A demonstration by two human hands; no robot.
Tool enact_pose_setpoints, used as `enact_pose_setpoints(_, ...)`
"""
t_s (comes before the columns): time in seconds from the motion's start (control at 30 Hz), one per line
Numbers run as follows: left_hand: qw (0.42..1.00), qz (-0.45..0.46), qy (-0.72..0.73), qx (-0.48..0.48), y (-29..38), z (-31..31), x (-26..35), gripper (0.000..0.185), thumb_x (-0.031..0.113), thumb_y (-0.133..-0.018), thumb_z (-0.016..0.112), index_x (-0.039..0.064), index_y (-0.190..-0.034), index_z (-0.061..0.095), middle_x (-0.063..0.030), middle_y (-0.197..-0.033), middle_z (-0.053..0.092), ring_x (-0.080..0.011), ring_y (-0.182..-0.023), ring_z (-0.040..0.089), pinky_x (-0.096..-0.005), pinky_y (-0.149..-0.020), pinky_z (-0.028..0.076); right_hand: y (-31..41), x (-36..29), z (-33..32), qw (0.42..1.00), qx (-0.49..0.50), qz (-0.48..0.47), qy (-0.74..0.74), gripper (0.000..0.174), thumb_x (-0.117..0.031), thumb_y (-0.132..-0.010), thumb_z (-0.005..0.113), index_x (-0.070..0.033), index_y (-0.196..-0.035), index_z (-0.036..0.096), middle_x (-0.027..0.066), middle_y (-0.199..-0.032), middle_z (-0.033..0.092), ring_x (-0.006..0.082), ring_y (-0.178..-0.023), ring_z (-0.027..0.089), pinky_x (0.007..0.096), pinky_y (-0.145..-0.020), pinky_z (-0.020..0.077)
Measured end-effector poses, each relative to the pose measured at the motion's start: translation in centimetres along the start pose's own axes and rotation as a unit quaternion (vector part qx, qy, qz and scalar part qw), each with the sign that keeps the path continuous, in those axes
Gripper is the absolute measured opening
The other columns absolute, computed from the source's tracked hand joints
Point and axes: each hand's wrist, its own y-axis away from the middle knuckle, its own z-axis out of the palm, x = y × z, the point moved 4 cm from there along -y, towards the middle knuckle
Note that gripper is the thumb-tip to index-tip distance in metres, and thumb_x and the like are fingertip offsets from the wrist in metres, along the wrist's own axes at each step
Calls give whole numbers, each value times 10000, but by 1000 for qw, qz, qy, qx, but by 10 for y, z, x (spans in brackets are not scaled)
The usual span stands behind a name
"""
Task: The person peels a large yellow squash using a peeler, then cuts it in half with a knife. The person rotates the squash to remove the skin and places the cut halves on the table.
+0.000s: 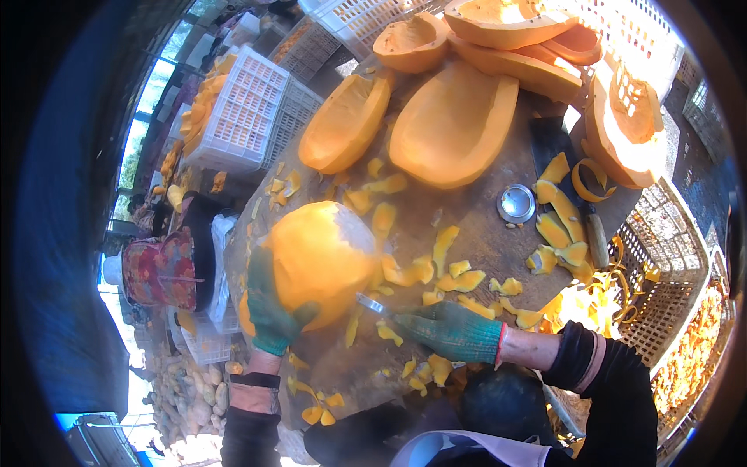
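Note:
A large, mostly peeled pumpkin (318, 262) rests on the worn work table (408, 327); a pale patch of skin shows at its upper right. My left hand (269, 309), in a green knit glove, grips the pumpkin from its left and near side. In my right hand (449, 331), gloved alike, is a peeler (370, 302). Its metal head is close to the pumpkin's lower right; the glove hides the handle. Yellow peel strips (461, 281) lie scattered about both hands.
Hollowed pumpkin halves (455, 128) line the far side. A cleaver (596, 239) lies partly under peel, beside a small metal lid (516, 203). A perforated basket (671, 262) holding peel stands right. Stacked white crates (245, 99) and a person in patterned red clothing (160, 268) are left.

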Motion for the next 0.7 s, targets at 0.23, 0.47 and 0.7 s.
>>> enact_pose_setpoints(0.23,999,-1,-35,27,-9,3,7,1218,684,-716,837,-70,-1540,350,-237,-1515,462,-346,-1400,461,-440,-1180,357,-91,38,-18,968,18,241,-62,622,-555,-1057,449,10,-1216,656,157,-878,687,222,-774,645,387,-714,521)
enact_pose_setpoints(0.47,999,6,2,33,4,6,11,1203,617,-727,867,-82,-1544,328,-243,-1532,436,-357,-1416,438,-438,-1187,346,-7,-6,22,971,-81,220,-42,539,-471,-1063,485,-25,-1331,626,146,-905,685,206,-811,644,355,-728,513)
enact_pose_setpoints(0.7,996,0,-92,1,13,0,5,1238,658,-705,854,-53,-1560,310,-261,-1575,368,-413,-1457,364,-482,-1223,270,-60,-28,-25,991,68,112,0,502,-380,-1062,532,-48,-1437,559,155,-951,696,196,-826,668,332,-760,532)
